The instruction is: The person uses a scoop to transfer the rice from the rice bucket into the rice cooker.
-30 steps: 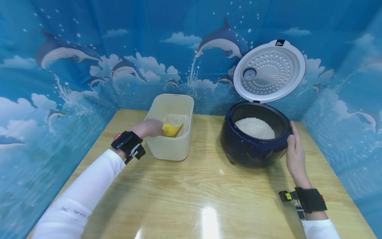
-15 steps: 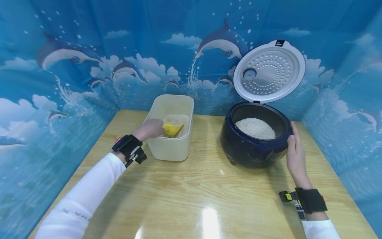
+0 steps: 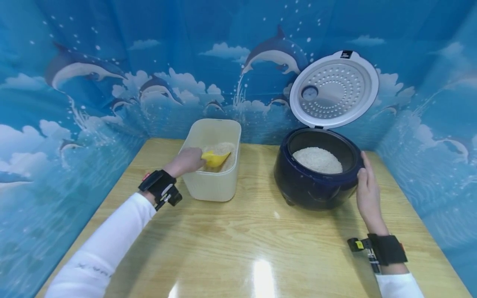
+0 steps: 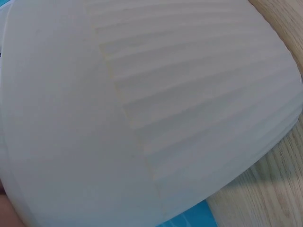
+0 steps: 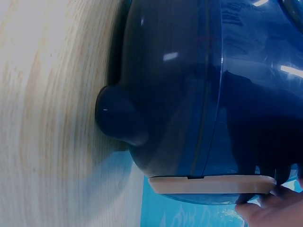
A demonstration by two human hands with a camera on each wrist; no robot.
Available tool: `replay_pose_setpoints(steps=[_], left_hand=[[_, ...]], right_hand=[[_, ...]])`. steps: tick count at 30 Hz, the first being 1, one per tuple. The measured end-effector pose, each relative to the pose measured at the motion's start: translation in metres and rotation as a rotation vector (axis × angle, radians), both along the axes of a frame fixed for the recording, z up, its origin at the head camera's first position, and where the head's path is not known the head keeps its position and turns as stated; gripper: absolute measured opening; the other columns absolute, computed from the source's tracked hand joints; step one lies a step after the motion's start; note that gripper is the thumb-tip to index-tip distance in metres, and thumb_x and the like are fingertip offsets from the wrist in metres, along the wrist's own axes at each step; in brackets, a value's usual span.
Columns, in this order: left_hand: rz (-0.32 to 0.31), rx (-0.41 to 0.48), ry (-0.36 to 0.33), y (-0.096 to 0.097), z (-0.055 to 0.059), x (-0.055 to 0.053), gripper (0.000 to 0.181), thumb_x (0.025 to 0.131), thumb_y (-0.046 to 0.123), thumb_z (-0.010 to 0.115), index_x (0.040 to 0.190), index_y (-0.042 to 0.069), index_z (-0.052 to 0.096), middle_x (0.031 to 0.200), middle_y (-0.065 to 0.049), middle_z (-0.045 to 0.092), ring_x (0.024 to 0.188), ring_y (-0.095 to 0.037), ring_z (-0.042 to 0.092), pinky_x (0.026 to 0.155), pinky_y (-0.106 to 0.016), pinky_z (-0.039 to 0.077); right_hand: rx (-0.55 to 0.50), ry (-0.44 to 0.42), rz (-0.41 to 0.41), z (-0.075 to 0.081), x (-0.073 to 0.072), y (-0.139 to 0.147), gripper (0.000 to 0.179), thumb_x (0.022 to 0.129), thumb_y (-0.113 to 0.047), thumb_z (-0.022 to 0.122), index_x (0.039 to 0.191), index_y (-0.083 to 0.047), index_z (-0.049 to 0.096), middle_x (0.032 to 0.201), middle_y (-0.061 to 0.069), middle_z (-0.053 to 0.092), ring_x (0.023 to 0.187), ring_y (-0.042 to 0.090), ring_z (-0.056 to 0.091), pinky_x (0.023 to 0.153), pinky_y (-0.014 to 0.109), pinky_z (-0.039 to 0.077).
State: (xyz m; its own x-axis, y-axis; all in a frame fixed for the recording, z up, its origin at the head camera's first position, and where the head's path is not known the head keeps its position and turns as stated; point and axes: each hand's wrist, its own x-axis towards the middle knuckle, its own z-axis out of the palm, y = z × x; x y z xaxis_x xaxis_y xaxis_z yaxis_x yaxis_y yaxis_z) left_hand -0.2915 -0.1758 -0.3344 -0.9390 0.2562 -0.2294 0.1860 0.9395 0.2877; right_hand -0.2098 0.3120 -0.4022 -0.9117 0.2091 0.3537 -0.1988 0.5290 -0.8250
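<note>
My left hand point(image 3: 186, 160) reaches over the near left rim of a cream rice bin point(image 3: 214, 186) and grips a yellow scoop point(image 3: 215, 158) by its handle. The scoop's bowl lies low inside the bin, against the rice point(image 3: 225, 148). In the left wrist view the bin's ribbed outer wall point(image 4: 199, 99) fills most of the frame. My right hand point(image 3: 369, 194) rests on the right side of a dark blue rice cooker point(image 3: 316, 192), fingers straight along its rim. White rice point(image 3: 318, 160) lies in the cooker's pot, and its round lid point(image 3: 337, 91) stands raised.
Both containers stand on a wood-grain table point(image 3: 223, 240), the bin left of the cooker with a gap between them. A blue curtain point(image 3: 208, 74) printed with dolphins closes off the back and both sides. The open lid overlaps the curtain in the head view.
The scoop has shifted and lifted very slightly inside the bin with my left hand. My right hand stays at the cooker's side. The head view has moved a little.
</note>
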Motion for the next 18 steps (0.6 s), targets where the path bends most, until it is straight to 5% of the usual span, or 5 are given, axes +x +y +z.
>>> replay_pose_setpoints(steps=[7,18], left_hand=[[0.061,0.036,0.015,-0.002,-0.001,0.001,0.022,0.102,0.017,0.055,0.086,0.003,0.061,0.068,-0.004,0.05,0.057,-0.015,0.045,0.056,-0.027,0.036],[0.08,0.12,0.058,-0.002,0.014,0.011,0.023,0.102,0.017,0.057,0.087,0.0,0.063,0.072,-0.007,0.06,0.056,-0.015,0.048,0.055,-0.027,0.037]], right_hand=[[0.002,0.009,0.017,-0.002,-0.001,-0.001,0.051,0.113,-0.035,0.024,0.162,-0.028,0.021,0.168,-0.001,0.019,0.151,0.021,0.02,0.122,0.037,0.014],[-0.007,0.013,0.007,-0.003,-0.002,0.002,0.051,0.113,-0.036,0.025,0.163,-0.027,0.021,0.168,-0.001,0.019,0.15,0.025,0.022,0.122,0.04,0.015]])
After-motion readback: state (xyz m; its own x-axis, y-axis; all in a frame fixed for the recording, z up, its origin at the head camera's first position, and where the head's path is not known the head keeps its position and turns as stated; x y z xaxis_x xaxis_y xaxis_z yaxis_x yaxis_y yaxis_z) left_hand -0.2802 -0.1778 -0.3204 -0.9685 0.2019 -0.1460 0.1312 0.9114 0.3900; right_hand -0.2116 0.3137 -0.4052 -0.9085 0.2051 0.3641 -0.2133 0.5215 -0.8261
